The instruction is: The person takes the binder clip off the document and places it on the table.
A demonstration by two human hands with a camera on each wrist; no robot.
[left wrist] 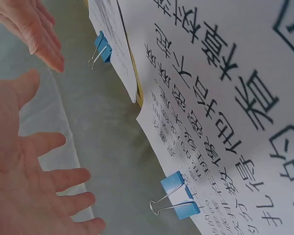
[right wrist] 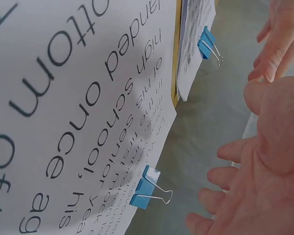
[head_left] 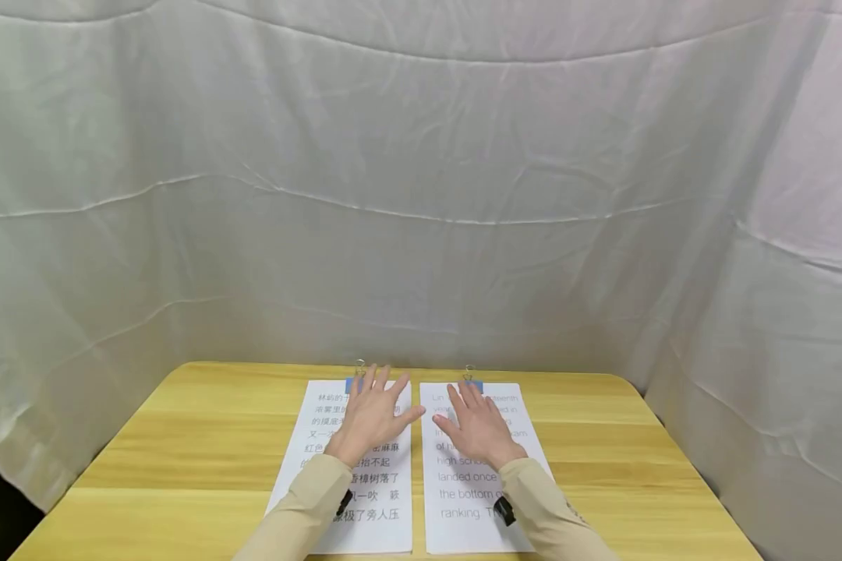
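Two stacks of printed sheets lie side by side on the table. The left stack (head_left: pixel 291 487) carries large Chinese text, the right stack (head_left: pixel 456 534) English text. A blue binder clip (left wrist: pixel 180 196) grips the far edge of the left stack, and another blue binder clip (right wrist: pixel 146 188) the far edge of the right one. My left hand (head_left: pixel 375 421) is held over the Chinese sheets, palm down with fingers spread. Over the English sheets is my right hand (head_left: pixel 480 428), its fingers extended too. In both wrist views the hands stand apart from the paper and hold nothing.
The wooden table (head_left: pixel 182 452) has rounded far corners. Behind it and along both sides hangs a grey cloth curtain (head_left: pixel 421 265). A narrow strip of table separates the two stacks. Each wrist wears a small black device (head_left: pixel 504 511) beside a beige sleeve (head_left: pixel 554 514).
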